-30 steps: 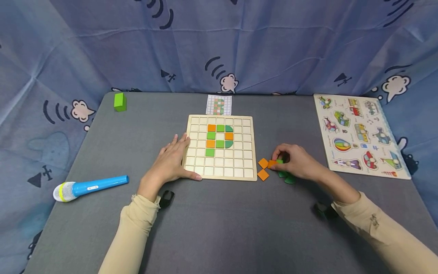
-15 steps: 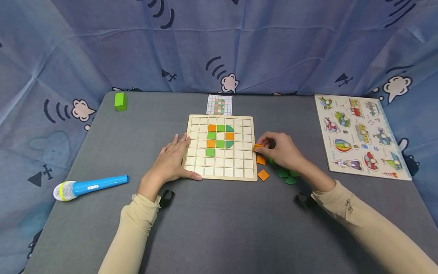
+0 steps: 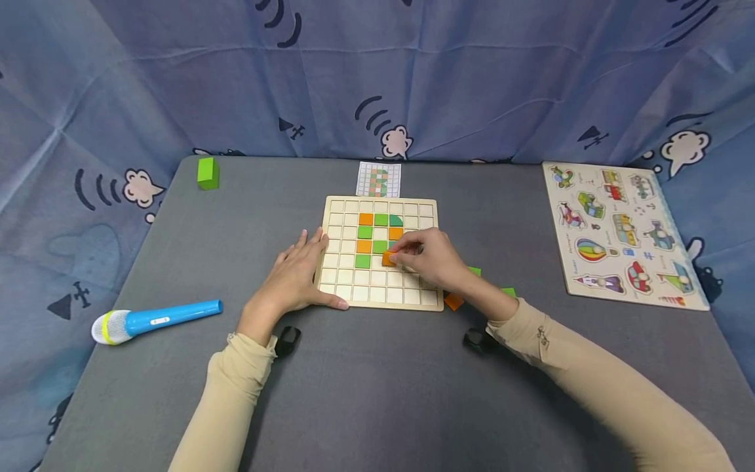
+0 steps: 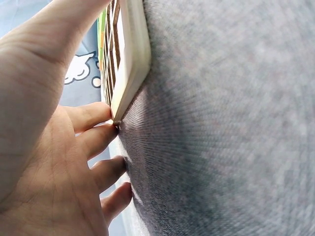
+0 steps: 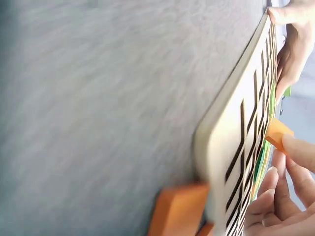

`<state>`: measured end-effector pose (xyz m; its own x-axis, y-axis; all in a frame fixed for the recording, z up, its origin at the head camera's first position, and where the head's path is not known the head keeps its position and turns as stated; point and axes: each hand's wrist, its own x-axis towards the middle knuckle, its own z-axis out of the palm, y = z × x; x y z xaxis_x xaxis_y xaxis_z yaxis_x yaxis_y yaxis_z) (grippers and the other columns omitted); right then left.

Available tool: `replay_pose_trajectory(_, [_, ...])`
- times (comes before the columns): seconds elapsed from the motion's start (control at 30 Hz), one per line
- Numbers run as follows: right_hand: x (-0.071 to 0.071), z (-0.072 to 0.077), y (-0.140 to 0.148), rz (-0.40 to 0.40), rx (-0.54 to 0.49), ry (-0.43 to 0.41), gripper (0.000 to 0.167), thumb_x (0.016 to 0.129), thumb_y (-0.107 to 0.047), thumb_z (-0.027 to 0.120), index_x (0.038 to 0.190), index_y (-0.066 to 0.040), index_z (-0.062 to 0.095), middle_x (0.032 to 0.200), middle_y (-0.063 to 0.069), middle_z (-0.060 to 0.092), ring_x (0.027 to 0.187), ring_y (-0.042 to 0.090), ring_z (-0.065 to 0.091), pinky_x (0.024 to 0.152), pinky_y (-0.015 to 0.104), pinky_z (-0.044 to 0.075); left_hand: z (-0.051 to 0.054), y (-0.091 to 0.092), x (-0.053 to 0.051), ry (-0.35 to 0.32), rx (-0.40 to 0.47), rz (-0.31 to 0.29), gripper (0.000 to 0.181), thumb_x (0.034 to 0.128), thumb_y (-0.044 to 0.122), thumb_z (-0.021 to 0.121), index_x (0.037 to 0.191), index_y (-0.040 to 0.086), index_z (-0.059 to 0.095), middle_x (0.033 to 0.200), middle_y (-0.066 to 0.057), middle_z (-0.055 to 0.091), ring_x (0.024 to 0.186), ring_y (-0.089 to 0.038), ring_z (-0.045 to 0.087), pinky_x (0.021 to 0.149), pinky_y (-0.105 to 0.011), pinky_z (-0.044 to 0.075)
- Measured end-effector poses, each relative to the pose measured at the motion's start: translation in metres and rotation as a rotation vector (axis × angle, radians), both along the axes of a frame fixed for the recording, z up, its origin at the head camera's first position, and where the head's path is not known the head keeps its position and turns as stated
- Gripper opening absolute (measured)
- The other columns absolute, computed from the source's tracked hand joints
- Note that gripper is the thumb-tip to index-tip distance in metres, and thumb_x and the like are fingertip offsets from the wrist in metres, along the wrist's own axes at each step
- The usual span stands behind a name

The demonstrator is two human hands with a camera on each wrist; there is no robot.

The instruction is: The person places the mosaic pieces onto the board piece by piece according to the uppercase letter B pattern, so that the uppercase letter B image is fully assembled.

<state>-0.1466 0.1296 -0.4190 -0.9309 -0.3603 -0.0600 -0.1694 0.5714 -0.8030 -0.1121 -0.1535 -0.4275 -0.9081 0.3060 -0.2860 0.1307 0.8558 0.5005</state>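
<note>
R hand (image 3: 433, 259): grasping; you pinch an orange tile (image 3: 388, 258) btwn thumb & fingertips.
Orange tile: over the grid board (image 3: 370, 293), lower-middle part, tilted, just nearer you than the set tiles (image 3: 381, 219); can't tell if it touches the wood.
L hand (image 3: 295, 275): released, fingers spread; your thumb rests at the near L corner, fingertips along the L edge. L wrist view: two fingertips meet the rim, other two lower, by the cloth.
Grid board: flat on the grey table (image 3: 377, 393), mid-table, btwn your hands.
Set tiles, far row → near: orange, green, dk-green curved pc (image 3: 396, 221); green & orange w/ one pale cell btwn; orange, green & a dk-green bit mostly behind your R fingers; one green.
Spare tiles: orange one (image 3: 453, 301) just beside board's near R corner, partly under your forearm; green ones (image 3: 474, 270) show past the arm.
Card (image 3: 379, 179): just past board's far edge, printed w/ grid & orange/green pattern.
Mic (image 3: 156, 321): toy, blue handle, white head, yellow ring; on your L.
Green block (image 3: 208, 174): far L corner.
Picture puzzle (image 3: 639, 297): far R, vehicles etc., well apart from the grid board.
Curtain (image 3: 472, 85): blue, hangs behind table.
</note>
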Motion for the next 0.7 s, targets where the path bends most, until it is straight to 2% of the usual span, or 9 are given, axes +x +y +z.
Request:
replay_pose_trajectory(0.37, [-0.004, -0.006, -0.02, -0.018, -0.014, 0.003, 0.004, 0.094, -0.009, 0.081, 0.093, -0.005, 0.081, 0.086, 0.009, 0.076, 0.074, 0.018, 0.064, 0.068, 0.025, 0.05, 0.002, 0.0, 0.0, -0.007, -0.005, 0.002, 0.141, 0.0688, 0.059, 0.096, 0.171, 0.008, 0.014, 0.18, -0.008, 0.005, 0.168, -0.033, -0.001, 0.132, -0.061, 0.011])
replay_pose_trajectory(0.57, [-0.004, -0.008, -0.023, -0.014, 0.033, 0.041, 0.005, 0.093, -0.01, 0.081, 0.093, -0.005, 0.083, 0.094, 0.008, 0.075, 0.074, 0.019, 0.058, 0.068, 0.027, 0.045, 0.002, 0.0, 0.0, 0.0, -0.008, 0.002, 0.142, 0.0683, 0.059, 0.097, 0.171, 0.008, 0.014, 0.18, -0.008, 0.005, 0.168, -0.033, -0.001, 0.132, -0.061, 0.012])
replay_pose_trajectory(0.7, [-0.004, -0.006, -0.02, -0.023, 0.031, 0.055, 0.005, 0.093, -0.009, 0.081, 0.093, -0.004, 0.082, 0.098, 0.009, 0.073, 0.077, 0.021, 0.058, 0.071, 0.029, 0.046, 0.002, 0.0, 0.0, 0.001, -0.007, 0.005, 0.142, 0.0676, 0.059, 0.097, 0.171, 0.008, 0.015, 0.18, -0.007, 0.006, 0.168, -0.033, 0.0, 0.132, -0.061, 0.012])
